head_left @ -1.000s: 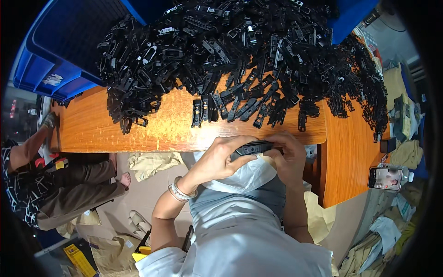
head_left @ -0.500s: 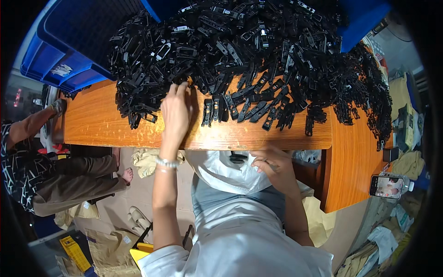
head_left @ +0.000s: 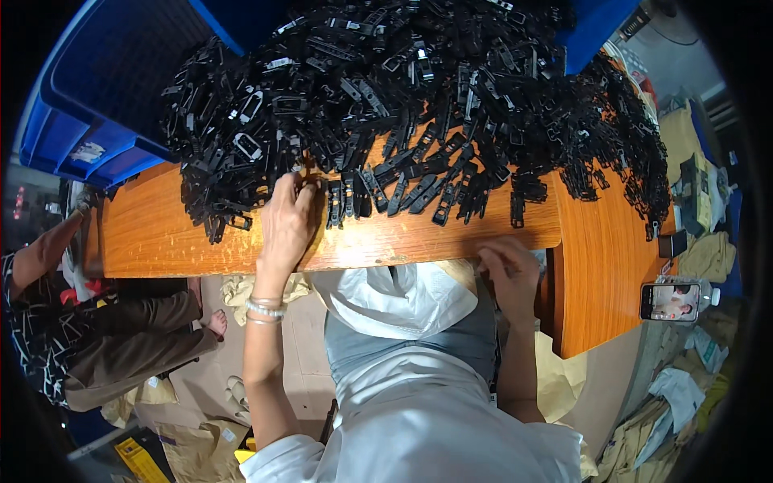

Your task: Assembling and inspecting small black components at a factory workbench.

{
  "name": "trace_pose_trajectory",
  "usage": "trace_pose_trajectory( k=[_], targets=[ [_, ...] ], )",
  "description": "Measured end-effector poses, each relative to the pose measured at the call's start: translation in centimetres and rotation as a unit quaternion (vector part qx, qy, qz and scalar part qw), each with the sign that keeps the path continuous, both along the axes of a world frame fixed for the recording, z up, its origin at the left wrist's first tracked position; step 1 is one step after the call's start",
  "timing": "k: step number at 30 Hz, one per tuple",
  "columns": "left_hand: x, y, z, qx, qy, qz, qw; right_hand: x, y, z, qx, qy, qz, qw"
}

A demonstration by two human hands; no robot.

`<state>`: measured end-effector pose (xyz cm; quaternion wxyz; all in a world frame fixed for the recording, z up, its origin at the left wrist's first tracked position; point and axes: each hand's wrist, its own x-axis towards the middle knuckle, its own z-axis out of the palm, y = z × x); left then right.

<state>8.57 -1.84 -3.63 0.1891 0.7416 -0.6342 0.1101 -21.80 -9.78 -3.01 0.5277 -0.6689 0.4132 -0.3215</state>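
A large heap of black slotted clip-like pieces (head_left: 354,80) covers the far part of the wooden table (head_left: 185,249). My left hand (head_left: 286,221) reaches to the heap's near edge, fingers bent and close together at the pieces; whatever lies between the fingertips is hidden. Beside it, some pieces (head_left: 346,197) stand in a short row, and others fan out to the right. My right hand (head_left: 513,274) is at the table's near edge, its curved fingers apart and nothing visible in them. Between the table and my lap, a white sack (head_left: 394,302) hangs with its mouth open.
Blue crates (head_left: 101,88) stand at the far left, with another blue panel (head_left: 600,32) at the far right. A phone (head_left: 670,302) shows a picture beside the table's right end. At left, another person's arm (head_left: 48,249) and legs are visible. Brown bags (head_left: 201,451) lie below.
My right hand has moved from over the sack's mouth, right and up to the table edge, its fingers spreading. My left hand stays at the heap's edge. The whole view has shifted slightly.
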Motion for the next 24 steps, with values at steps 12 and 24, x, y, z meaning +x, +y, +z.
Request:
trace_pose_trajectory(
  k=[12, 24],
  targets=[
    [-2.3, 2.9, -1.6, -0.150, 0.269, 0.101, 0.946, 0.0, -2.8, -1.5, -0.265, 0.272, -0.207, 0.902],
    [-6.2, 2.7, 1.0, -0.179, 0.649, -0.003, 0.739, -0.5, -2.8, -1.4, -0.247, 0.186, -0.120, 0.943]
  ],
)
